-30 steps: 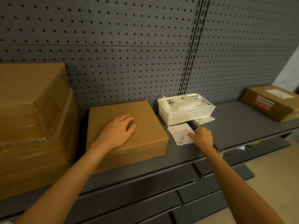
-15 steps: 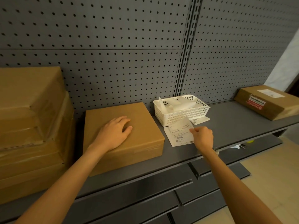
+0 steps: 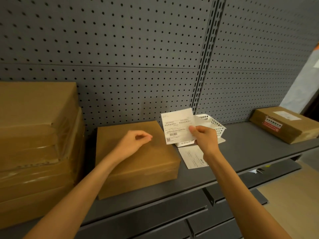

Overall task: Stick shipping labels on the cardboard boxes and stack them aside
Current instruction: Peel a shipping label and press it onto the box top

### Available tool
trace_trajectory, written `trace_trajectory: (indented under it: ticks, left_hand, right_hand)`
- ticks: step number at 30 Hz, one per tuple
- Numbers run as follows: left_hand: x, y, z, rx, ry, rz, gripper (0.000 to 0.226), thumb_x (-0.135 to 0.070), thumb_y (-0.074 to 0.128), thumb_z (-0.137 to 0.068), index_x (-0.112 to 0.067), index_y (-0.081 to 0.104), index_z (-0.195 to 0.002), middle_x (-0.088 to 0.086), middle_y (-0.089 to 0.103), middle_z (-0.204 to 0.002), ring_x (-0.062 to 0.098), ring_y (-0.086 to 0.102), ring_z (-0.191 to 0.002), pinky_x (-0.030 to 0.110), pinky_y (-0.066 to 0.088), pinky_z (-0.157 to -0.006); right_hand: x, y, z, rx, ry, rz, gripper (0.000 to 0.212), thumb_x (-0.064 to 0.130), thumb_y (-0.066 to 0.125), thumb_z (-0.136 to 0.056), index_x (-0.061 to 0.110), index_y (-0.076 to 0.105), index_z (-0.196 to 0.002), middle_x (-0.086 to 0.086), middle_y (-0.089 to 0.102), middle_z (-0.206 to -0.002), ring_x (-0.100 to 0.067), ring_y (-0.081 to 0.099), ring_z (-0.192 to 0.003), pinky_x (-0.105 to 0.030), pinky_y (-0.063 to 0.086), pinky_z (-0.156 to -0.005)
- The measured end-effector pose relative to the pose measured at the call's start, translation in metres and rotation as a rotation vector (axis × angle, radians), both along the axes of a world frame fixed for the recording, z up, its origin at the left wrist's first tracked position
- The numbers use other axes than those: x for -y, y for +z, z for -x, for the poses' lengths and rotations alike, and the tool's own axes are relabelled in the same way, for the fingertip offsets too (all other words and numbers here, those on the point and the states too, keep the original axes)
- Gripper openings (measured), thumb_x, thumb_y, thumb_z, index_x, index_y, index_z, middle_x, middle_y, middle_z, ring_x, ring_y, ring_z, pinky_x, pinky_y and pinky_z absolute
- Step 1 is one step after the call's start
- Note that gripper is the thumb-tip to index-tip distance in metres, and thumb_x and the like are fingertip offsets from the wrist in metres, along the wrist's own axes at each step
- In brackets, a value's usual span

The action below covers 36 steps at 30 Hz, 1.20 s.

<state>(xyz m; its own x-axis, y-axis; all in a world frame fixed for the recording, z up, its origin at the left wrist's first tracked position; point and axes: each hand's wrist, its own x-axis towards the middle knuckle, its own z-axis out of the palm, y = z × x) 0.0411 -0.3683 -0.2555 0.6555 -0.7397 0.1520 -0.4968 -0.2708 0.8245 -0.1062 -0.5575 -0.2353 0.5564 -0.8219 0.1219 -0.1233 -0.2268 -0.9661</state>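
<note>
A plain cardboard box [image 3: 138, 163] lies flat on the grey shelf [image 3: 241, 152], left of centre. My right hand [image 3: 205, 138] pinches a white shipping label [image 3: 177, 128] by its right edge and holds it upright in the air, just right of the box's far corner. My left hand [image 3: 133, 144] hovers over the top of the box, fingers curled toward the thumb, holding nothing. Another label sheet [image 3: 191, 156] lies flat on the shelf under my right wrist.
A white plastic basket [image 3: 215, 125] stands behind my right hand against the pegboard. A stack of taped cardboard boxes [image 3: 34, 144] fills the left end of the shelf. A labelled box [image 3: 284, 125] sits at the far right.
My right hand has lifted a label off the shelf and raised it upright. My left hand has come up off the box top and curled its fingers.
</note>
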Motion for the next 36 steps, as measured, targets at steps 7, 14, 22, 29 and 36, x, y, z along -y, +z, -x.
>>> trace_trajectory:
  ticks: [7, 14, 22, 29, 36]
  left_hand:
    - [-0.004, 0.000, 0.003, -0.342, -0.069, 0.194, 0.013, -0.014, 0.061, -0.090, -0.011, 0.072, -0.097, 0.004, 0.073, -0.091, 0.013, 0.067, -0.084, 0.020, 0.052, -0.075]
    - [-0.003, -0.001, 0.002, -0.373, -0.042, 0.222, 0.009, -0.013, 0.065, -0.087, -0.011, 0.071, -0.092, 0.003, 0.073, -0.086, 0.013, 0.067, -0.080, 0.031, 0.051, -0.083]
    - [-0.002, 0.001, 0.003, -0.363, 0.006, 0.224, 0.006, -0.011, 0.065, -0.086, -0.010, 0.070, -0.086, 0.004, 0.072, -0.082, 0.015, 0.064, -0.077, 0.037, 0.050, -0.083]
    - [-0.002, 0.002, 0.004, -0.359, 0.019, 0.226, 0.007, -0.006, 0.064, -0.086, -0.011, 0.069, -0.083, 0.002, 0.071, -0.079, 0.008, 0.064, -0.071, 0.024, 0.048, -0.072]
    - [-0.004, 0.002, 0.005, -0.353, 0.015, 0.217, 0.005, -0.003, 0.068, -0.081, -0.008, 0.069, -0.081, 0.010, 0.070, -0.083, 0.013, 0.063, -0.076, 0.036, 0.050, -0.086]
  right_hand:
    - [-0.023, -0.003, -0.031, 0.061, 0.032, -0.044, 0.030, 0.022, 0.061, -0.091, -0.007, 0.068, -0.088, -0.025, 0.068, -0.096, -0.020, 0.054, -0.074, -0.036, 0.047, -0.066]
    - [-0.026, -0.005, -0.037, 0.128, 0.044, -0.125, 0.029, 0.020, 0.062, -0.091, -0.008, 0.066, -0.090, -0.032, 0.062, -0.104, -0.022, 0.050, -0.075, -0.032, 0.043, -0.061]
    - [-0.028, -0.004, -0.041, 0.143, 0.083, -0.147, 0.014, 0.021, 0.061, -0.091, 0.012, 0.071, -0.085, -0.006, 0.071, -0.087, -0.020, 0.059, -0.080, -0.022, 0.048, -0.058]
    - [-0.030, -0.005, -0.042, 0.157, 0.097, -0.153, 0.015, 0.020, 0.062, -0.091, 0.011, 0.071, -0.085, -0.005, 0.072, -0.089, -0.019, 0.062, -0.082, -0.025, 0.050, -0.062]
    - [-0.030, -0.007, -0.041, 0.140, 0.103, -0.153, 0.018, 0.021, 0.061, -0.092, 0.007, 0.071, -0.094, -0.005, 0.073, -0.095, -0.019, 0.064, -0.086, -0.024, 0.050, -0.064]
